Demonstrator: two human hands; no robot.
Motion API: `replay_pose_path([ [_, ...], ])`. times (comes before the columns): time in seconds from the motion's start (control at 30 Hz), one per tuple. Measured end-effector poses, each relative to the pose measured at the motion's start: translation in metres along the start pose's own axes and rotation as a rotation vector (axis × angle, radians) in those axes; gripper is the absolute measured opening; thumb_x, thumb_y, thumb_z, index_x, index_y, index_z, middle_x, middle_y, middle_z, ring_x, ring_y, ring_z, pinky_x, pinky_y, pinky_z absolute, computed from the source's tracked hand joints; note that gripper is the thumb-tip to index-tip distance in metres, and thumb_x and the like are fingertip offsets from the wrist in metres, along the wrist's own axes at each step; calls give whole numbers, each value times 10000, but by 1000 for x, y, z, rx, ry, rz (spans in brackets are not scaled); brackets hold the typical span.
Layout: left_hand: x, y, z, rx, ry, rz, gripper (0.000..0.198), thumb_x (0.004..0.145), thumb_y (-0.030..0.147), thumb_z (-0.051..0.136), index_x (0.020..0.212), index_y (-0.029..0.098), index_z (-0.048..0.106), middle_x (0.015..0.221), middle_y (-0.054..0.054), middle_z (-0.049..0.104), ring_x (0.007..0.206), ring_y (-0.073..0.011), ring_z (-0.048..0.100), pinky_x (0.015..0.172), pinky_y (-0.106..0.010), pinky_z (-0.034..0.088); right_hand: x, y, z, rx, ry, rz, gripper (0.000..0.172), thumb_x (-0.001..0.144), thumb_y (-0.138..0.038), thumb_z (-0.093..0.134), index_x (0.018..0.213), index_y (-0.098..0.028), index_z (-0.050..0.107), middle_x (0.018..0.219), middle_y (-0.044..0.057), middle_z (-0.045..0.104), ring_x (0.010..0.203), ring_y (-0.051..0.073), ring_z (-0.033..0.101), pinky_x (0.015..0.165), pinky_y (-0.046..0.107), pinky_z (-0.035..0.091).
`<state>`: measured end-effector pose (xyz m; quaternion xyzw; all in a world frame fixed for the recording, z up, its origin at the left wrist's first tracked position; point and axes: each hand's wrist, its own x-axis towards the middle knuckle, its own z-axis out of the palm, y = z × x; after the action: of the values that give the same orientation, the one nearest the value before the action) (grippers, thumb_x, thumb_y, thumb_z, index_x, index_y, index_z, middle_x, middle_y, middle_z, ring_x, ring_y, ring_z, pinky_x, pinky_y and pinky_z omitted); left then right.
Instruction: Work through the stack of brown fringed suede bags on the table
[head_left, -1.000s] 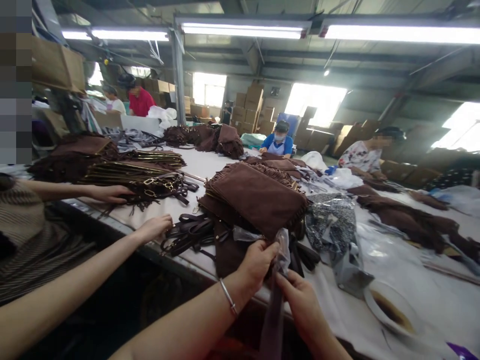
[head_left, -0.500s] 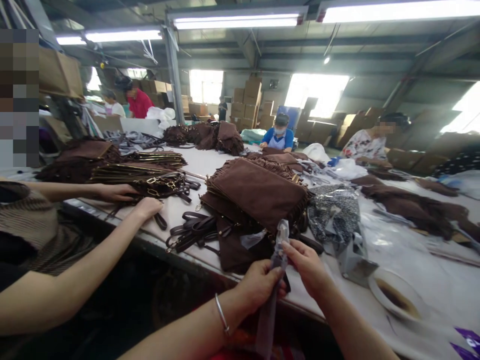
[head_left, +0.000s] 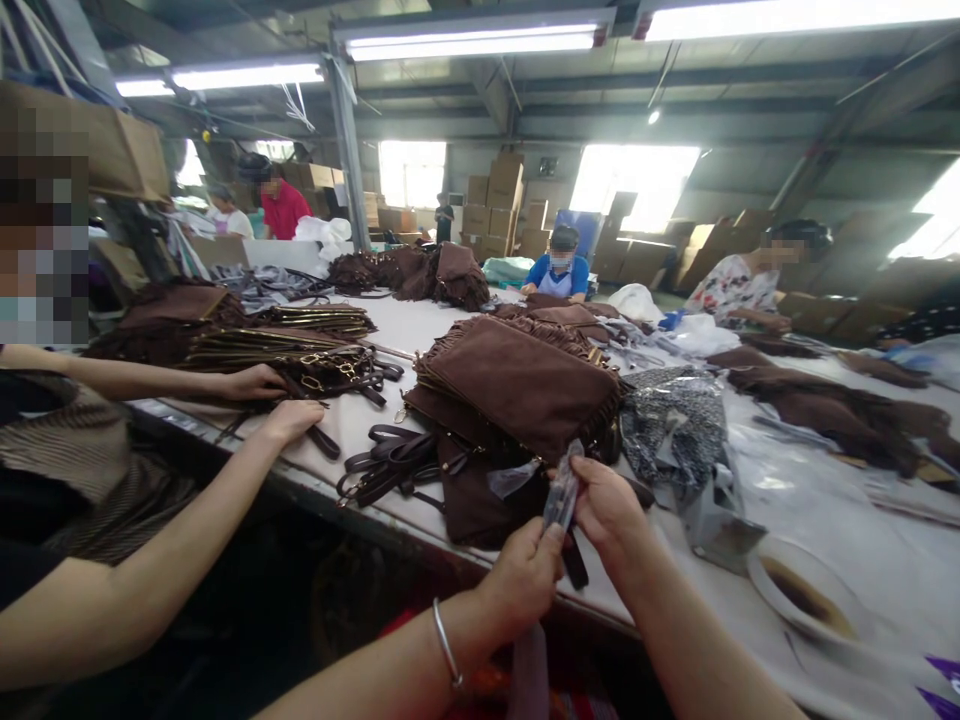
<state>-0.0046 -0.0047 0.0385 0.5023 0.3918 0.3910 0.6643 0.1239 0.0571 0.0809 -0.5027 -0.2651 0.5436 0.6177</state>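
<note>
A narrow, see-through plastic sleeve is held in front of me at the table's edge. My left hand is closed around its lower part, and a greyish length hangs below that fist. At the upper end, the fingers of my right hand pinch the plastic; whatever is inside the sleeve is hard to make out. Just beyond lies a stack of brown fringed bags with gold zips. Beside the stack is a heap of dark straps, and a loose scrap of clear plastic rests on the lowest bag.
A co-worker's hands work at bags on my left. To the right are a clear bag of speckled grey material and a roll of tape. Other people sit across the table near cartons.
My right fingers have moved up to the top end of the sleeve. My left hand is slightly lower, and the upper sleeve now leans to the right.
</note>
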Motion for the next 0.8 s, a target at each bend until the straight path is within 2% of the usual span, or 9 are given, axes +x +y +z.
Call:
replay_pose_path([
  [0.1, -2, -3, -2, -131, -32, -100, 526, 820, 714, 412, 900, 200, 492, 504, 105, 318, 353, -55, 222, 371, -204, 183, -14, 2, -10, 54, -163, 118, 247, 746, -409, 664, 784, -167, 637, 706, 61, 707, 634, 190, 654, 608, 313, 530],
  [0.17, -2, -2, -3, -165, -74, -124, 508, 816, 707, 432, 893, 206, 471, 490, 117, 299, 337, -50, 208, 356, -194, 173, -25, 3, -15, 40, -293, 226, 309, 792, -461, 631, 869, -162, 646, 789, 74, 722, 676, 195, 667, 587, 297, 520],
  [0.2, -2, 0, -3, -175, -98, -132, 499, 816, 701, 441, 885, 207, 462, 487, 120, 298, 335, -49, 213, 355, -190, 180, -30, 5, -16, 11, -319, 257, 330, 795, -476, 636, 890, -160, 643, 799, 78, 722, 666, 194, 666, 536, 277, 499],
  [0.3, -4, 3, -4, -141, -171, -128, 467, 814, 667, 484, 837, 203, 447, 504, 104, 357, 358, -54, 296, 378, -188, 251, -35, 7, -8, -12, -213, 214, 292, 768, -430, 698, 854, -163, 619, 665, 35, 673, 587, 173, 634, 454, 236, 450],
  [0.37, -9, 3, -8, -95, -225, -130, 424, 808, 608, 545, 825, 193, 461, 544, 79, 416, 403, -63, 369, 417, -197, 312, -30, 9, 0, 105, -138, 167, 221, 773, -361, 703, 796, -175, 587, 554, -25, 580, 528, 138, 582, 491, 244, 481],
  [0.47, -22, 1, -21, -48, -315, -176, 310, 808, 469, 602, 873, 180, 513, 574, 73, 429, 447, -66, 378, 461, -203, 343, -21, 11, 9, 296, -140, 179, 178, 814, -318, 651, 763, -182, 548, 514, -66, 468, 461, 90, 469, 466, 225, 455],
  [0.6, -43, -3, -48, 212, -360, -136, 180, 785, 321, 619, 866, 161, 604, 657, 41, 520, 561, -79, 440, 551, -199, 375, -18, 14, 12, 360, -131, 181, 173, 835, -295, 619, 748, -178, 527, 524, -67, 428, 444, 76, 409, 409, 189, 380],
  [0.7, -56, -11, -70, 485, -437, -98, 163, 790, 312, 604, 856, 171, 653, 739, 17, 603, 649, -109, 514, 614, -205, 410, -21, 13, 13, 368, -118, 172, 167, 842, -276, 609, 745, -174, 521, 531, -68, 412, 440, 71, 392, 404, 181, 365],
  [0.8, -62, -23, -93, 799, -513, -79, 165, 799, 329, 586, 814, 195, 680, 716, -4, 641, 612, -131, 533, 583, -225, 403, -22, 8, 13, 364, -123, 167, 152, 852, -261, 594, 754, -174, 519, 544, -66, 410, 443, 69, 385, 404, 178, 358],
])
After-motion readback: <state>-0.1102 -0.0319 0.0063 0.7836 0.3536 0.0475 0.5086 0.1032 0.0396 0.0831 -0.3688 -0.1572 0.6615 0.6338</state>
